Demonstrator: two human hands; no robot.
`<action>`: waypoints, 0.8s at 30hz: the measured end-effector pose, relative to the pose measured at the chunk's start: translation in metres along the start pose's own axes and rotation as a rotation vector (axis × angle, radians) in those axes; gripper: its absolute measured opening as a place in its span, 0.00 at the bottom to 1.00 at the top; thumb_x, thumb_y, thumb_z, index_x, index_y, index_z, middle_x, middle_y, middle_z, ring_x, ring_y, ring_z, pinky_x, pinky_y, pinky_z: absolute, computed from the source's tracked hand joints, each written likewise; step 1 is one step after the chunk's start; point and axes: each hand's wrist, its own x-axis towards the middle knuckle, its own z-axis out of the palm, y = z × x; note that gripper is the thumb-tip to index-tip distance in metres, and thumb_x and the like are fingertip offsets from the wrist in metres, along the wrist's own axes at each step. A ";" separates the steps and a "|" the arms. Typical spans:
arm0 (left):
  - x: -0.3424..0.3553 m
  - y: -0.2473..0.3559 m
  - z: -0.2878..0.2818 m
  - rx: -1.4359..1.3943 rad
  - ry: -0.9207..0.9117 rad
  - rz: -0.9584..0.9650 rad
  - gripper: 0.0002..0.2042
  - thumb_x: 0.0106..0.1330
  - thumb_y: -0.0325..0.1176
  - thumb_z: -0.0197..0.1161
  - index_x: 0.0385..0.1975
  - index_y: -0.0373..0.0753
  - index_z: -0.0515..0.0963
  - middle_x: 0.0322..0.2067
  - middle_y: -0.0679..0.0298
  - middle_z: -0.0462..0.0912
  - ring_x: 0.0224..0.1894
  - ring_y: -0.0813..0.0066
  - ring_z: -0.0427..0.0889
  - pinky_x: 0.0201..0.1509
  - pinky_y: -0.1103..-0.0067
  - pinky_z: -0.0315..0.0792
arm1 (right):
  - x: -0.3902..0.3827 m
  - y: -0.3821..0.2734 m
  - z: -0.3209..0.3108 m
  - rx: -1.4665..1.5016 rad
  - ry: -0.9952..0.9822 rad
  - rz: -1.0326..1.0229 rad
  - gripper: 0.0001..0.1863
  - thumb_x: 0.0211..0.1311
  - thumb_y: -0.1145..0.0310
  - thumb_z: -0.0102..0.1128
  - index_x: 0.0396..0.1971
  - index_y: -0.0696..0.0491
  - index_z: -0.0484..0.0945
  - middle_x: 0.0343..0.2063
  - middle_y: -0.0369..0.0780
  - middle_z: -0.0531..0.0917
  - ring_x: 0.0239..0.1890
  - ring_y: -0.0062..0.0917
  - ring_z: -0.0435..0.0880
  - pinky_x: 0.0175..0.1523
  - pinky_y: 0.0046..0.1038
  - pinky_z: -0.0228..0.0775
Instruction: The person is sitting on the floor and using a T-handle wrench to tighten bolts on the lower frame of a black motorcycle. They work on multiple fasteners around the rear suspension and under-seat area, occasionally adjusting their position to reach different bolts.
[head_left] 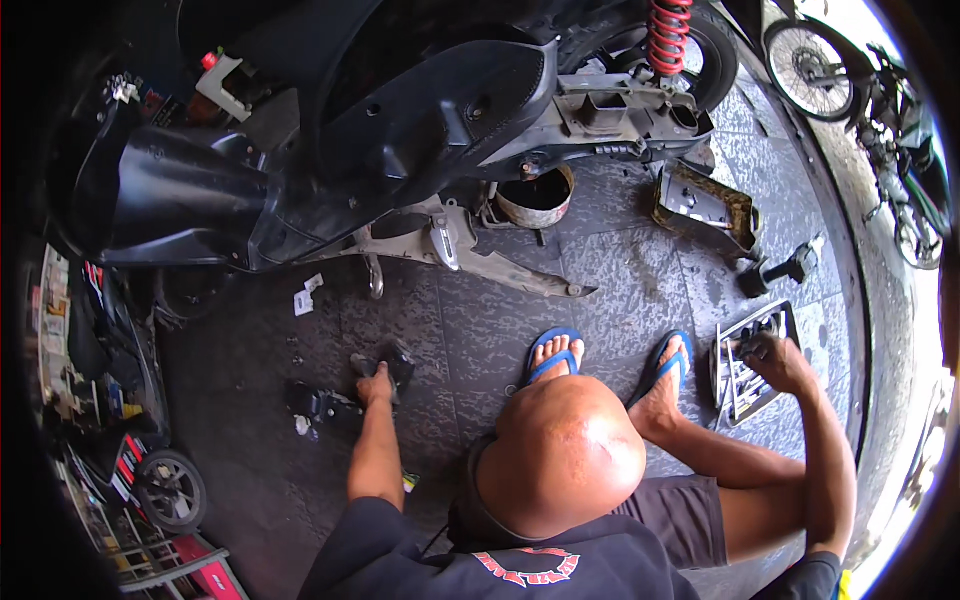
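My left hand (376, 386) is on the floor side to the left, its fingers closed around a dark blocky part (399, 364). Just left of it lies a black part (322, 402) with small pale pieces beside it. On the right, my right hand (782, 364) reaches into a tray (752, 413) of metal hand tools (733, 368). Its fingers point down among the tools and are too dark and small to make out. Ahead stands a black scooter (430, 120) with its engine side exposed.
A round pan (537, 205) sits under the scooter's engine. An oily cover (706, 210) and a black power wrench (784, 270) lie beyond the tray. White scraps (306, 297) lie near the scooter. A red-capped bottle (222, 88) stands far left; a motorcycle (880, 130) is parked far right.
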 end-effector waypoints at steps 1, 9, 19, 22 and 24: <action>-0.008 0.002 0.005 -0.112 0.077 0.005 0.40 0.51 0.55 0.70 0.52 0.24 0.69 0.47 0.41 0.79 0.51 0.46 0.79 0.58 0.63 0.71 | -0.002 -0.009 -0.002 -0.027 0.021 0.011 0.16 0.58 0.59 0.63 0.37 0.58 0.80 0.31 0.49 0.85 0.35 0.41 0.85 0.40 0.36 0.75; -0.204 0.103 -0.075 -0.704 0.124 0.616 0.39 0.55 0.46 0.71 0.56 0.22 0.62 0.52 0.41 0.72 0.54 0.51 0.74 0.59 0.65 0.67 | 0.012 -0.152 -0.008 0.027 0.178 -0.439 0.22 0.54 0.65 0.65 0.47 0.59 0.75 0.43 0.51 0.79 0.44 0.45 0.81 0.48 0.39 0.73; -0.293 0.270 -0.083 -0.734 -0.623 0.923 0.35 0.61 0.45 0.68 0.57 0.23 0.63 0.50 0.46 0.75 0.50 0.63 0.75 0.55 0.70 0.69 | 0.074 -0.242 0.053 -0.435 0.698 -0.745 0.29 0.56 0.63 0.57 0.59 0.55 0.69 0.56 0.48 0.72 0.60 0.39 0.70 0.66 0.44 0.56; -0.296 0.273 -0.073 -0.778 -0.839 0.914 0.27 0.68 0.41 0.60 0.58 0.26 0.65 0.49 0.55 0.75 0.49 0.68 0.74 0.55 0.73 0.68 | 0.097 -0.228 0.045 -0.470 0.729 -0.834 0.20 0.60 0.65 0.52 0.53 0.52 0.75 0.46 0.41 0.77 0.49 0.32 0.76 0.53 0.37 0.66; -0.290 0.272 -0.063 -0.856 -0.920 0.806 0.25 0.72 0.44 0.53 0.57 0.28 0.66 0.50 0.56 0.75 0.51 0.68 0.74 0.57 0.74 0.68 | 0.104 -0.223 0.037 -0.494 0.559 -0.849 0.20 0.60 0.65 0.52 0.53 0.51 0.76 0.46 0.40 0.77 0.48 0.31 0.76 0.50 0.34 0.67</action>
